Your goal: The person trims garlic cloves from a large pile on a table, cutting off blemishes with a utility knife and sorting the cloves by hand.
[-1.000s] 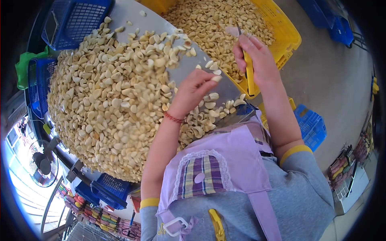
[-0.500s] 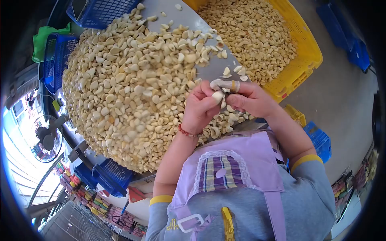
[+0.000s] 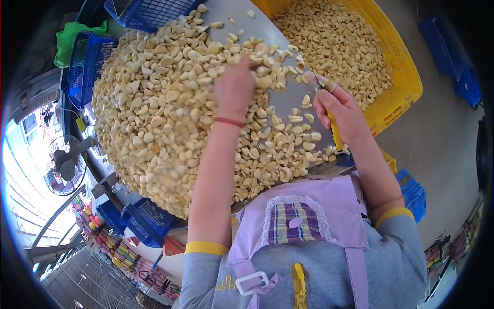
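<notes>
My left hand (image 3: 234, 88) is over the large heap of pale, garlic-clove-like pieces (image 3: 159, 98), smeared by motion. One finger seems to point forward; whether anything is in the fingers does not show. To its right, above the table edge, my right hand (image 3: 339, 110) is closed around a small knife with a yellow handle (image 3: 336, 135). Its thin blade points away from me, and the handle's end sticks out below the palm. A finger of this hand wears a pale wrap (image 3: 330, 85). Loose pieces (image 3: 296, 118) lie on the grey tabletop between the hands.
A yellow crate (image 3: 409, 85) filled with similar pieces stands beyond the table edge at right. Blue baskets (image 3: 77, 69) line the heap's left side, and another blue basket (image 3: 154, 15) is at the top. A fan (image 3: 67, 167) stands far left.
Both hands were together over the table's right edge, with a pale piece between them. They have parted: the left reached forward and left onto the heap, the right moved slightly right with the knife.
</notes>
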The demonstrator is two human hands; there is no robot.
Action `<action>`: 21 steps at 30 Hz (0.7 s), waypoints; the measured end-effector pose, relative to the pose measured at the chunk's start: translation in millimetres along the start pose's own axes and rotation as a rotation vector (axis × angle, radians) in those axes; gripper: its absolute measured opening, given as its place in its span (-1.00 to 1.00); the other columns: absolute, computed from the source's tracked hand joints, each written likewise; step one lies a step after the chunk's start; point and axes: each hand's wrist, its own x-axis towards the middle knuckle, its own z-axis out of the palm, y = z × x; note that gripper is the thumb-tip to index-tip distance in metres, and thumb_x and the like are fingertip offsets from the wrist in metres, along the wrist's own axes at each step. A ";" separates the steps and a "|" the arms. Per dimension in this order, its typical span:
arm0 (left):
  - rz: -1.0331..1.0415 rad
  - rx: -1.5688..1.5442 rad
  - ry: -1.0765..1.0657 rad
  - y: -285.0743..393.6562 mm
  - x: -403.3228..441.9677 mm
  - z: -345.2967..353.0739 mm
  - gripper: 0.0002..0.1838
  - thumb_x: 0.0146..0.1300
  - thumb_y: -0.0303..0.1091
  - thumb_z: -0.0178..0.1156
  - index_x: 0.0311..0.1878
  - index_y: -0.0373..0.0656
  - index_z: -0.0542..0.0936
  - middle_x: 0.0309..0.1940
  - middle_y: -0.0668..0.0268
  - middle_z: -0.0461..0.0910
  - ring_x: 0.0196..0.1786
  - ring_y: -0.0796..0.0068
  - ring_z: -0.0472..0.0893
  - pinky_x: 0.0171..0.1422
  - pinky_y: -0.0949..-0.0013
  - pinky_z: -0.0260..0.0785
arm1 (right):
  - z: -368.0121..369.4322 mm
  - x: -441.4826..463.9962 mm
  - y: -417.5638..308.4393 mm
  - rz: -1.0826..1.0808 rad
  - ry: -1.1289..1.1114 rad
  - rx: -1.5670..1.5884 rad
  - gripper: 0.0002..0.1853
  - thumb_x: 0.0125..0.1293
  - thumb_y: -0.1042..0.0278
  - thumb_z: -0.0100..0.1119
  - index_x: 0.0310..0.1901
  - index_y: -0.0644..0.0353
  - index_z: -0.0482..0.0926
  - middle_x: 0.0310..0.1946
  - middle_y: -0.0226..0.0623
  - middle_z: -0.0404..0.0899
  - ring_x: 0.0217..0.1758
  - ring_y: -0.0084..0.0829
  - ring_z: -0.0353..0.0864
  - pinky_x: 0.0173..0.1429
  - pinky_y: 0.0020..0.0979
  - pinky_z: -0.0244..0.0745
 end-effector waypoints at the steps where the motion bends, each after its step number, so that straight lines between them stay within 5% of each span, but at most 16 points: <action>1: 0.032 -0.090 0.052 11.8 -12.5 6.7 -0.78 0.25 -0.24 0.03 -0.15 -0.03 0.60 -0.53 0.22 0.57 -0.47 0.17 0.57 -0.39 0.20 0.40 | 1.8 0.3 -2.5 -0.009 0.007 0.008 -0.76 0.37 0.26 0.00 -0.04 0.19 0.49 -0.51 -0.55 0.37 -0.58 -0.77 0.27 -0.54 -0.70 0.21; 4: 0.243 -0.337 0.072 21.7 -49.2 2.5 -0.74 0.19 -0.35 0.04 -0.05 -0.04 0.52 -0.64 0.19 0.51 -0.53 0.19 0.56 -0.49 0.19 0.39 | -4.3 3.0 -0.5 -0.056 0.024 0.017 -0.79 0.37 0.25 -0.01 -0.12 0.19 0.49 -0.51 -0.54 0.37 -0.59 -0.76 0.27 -0.54 -0.70 0.21; 7: 0.341 -0.239 -0.646 38.6 -80.7 -23.7 -0.69 0.22 -0.35 0.00 0.05 0.02 0.47 -0.55 0.15 0.54 -0.43 0.13 0.58 -0.43 0.16 0.40 | -14.9 7.3 7.6 -0.045 0.033 0.005 -0.79 0.37 0.24 -0.02 -0.13 0.19 0.49 -0.52 -0.55 0.37 -0.59 -0.76 0.27 -0.55 -0.69 0.22; 10: 0.460 -0.402 -0.497 17.2 -89.9 -17.3 -0.66 0.25 -0.36 -0.05 0.10 0.01 0.44 -0.47 0.16 0.57 -0.38 0.10 0.59 -0.39 0.15 0.41 | -13.0 6.9 3.9 -0.018 0.047 0.004 -0.81 0.37 0.25 -0.02 -0.18 0.18 0.47 -0.51 -0.54 0.37 -0.59 -0.75 0.27 -0.55 -0.69 0.21; 15: -0.118 -0.069 -0.040 -12.8 -15.0 -38.2 -0.76 0.29 -0.26 -0.07 -0.27 -0.15 0.55 -0.27 0.16 0.57 -0.32 0.18 0.62 -0.31 0.20 0.46 | -8.6 12.3 6.1 -0.038 0.003 -0.064 -0.80 0.37 0.24 -0.02 -0.14 0.17 0.49 -0.53 -0.55 0.36 -0.60 -0.75 0.27 -0.55 -0.68 0.22; 21: -0.082 0.232 -0.163 -12.2 19.7 -4.5 -0.74 0.27 -0.18 0.00 -0.28 -0.14 0.59 -0.26 0.20 0.59 -0.26 0.19 0.64 -0.25 0.21 0.49 | 5.0 6.6 -2.3 -0.041 0.024 -0.074 -0.81 0.36 0.21 0.00 -0.24 0.14 0.49 -0.55 -0.57 0.35 -0.60 -0.77 0.25 -0.55 -0.68 0.20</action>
